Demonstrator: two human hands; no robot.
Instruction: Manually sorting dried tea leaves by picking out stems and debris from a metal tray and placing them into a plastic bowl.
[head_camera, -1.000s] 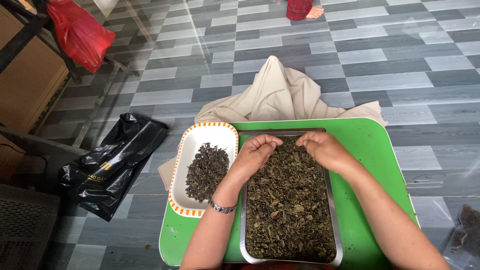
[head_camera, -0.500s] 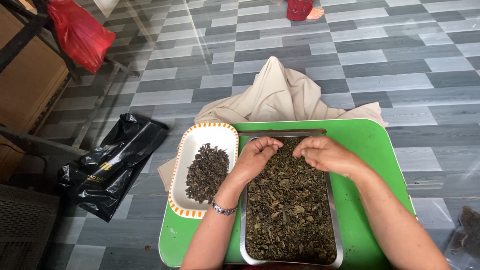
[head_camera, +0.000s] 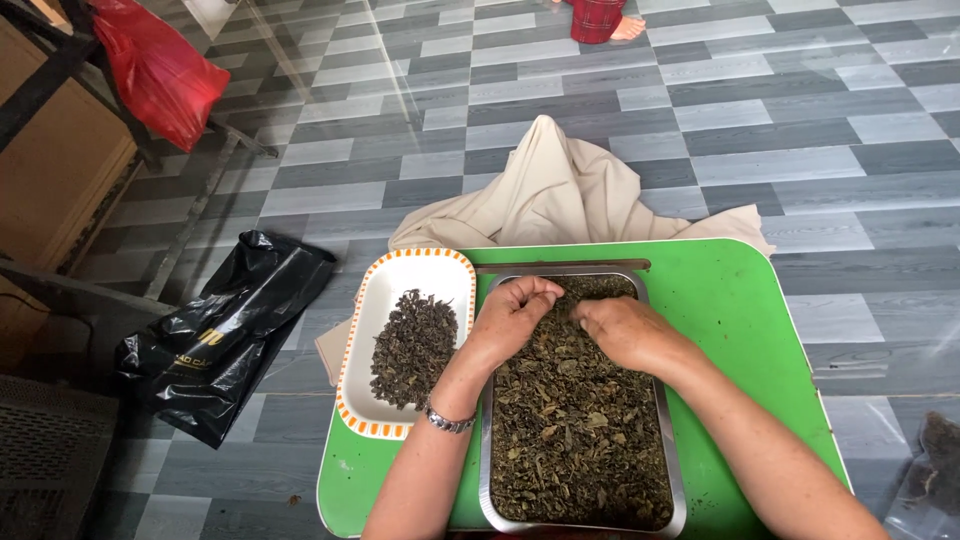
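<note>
A metal tray (head_camera: 668, 430) full of dried green-brown leaves (head_camera: 575, 440) lies on a small green table (head_camera: 735, 310). My left hand (head_camera: 510, 318) rests over the tray's far left part, fingers curled and pinched on some leaves. My right hand (head_camera: 625, 330) sits close beside it over the leaves, fingers bent down into the pile. Left of the tray stands a white oblong dish (head_camera: 385, 285) with an orange dashed rim, holding a heap of darker dried leaves (head_camera: 412, 345). A metal watch is on my left wrist.
A beige cloth (head_camera: 565, 190) lies bunched behind the table. A black plastic bag (head_camera: 225, 330) lies on the grey tiled floor at left, a red bag (head_camera: 155, 65) hangs at top left. Another person's foot (head_camera: 628, 25) shows at the top. A clear bag of leaves (head_camera: 930, 460) lies at right.
My right hand has moved left and toward me, closing in on my left hand over the tray. My left hand stayed almost in place.
</note>
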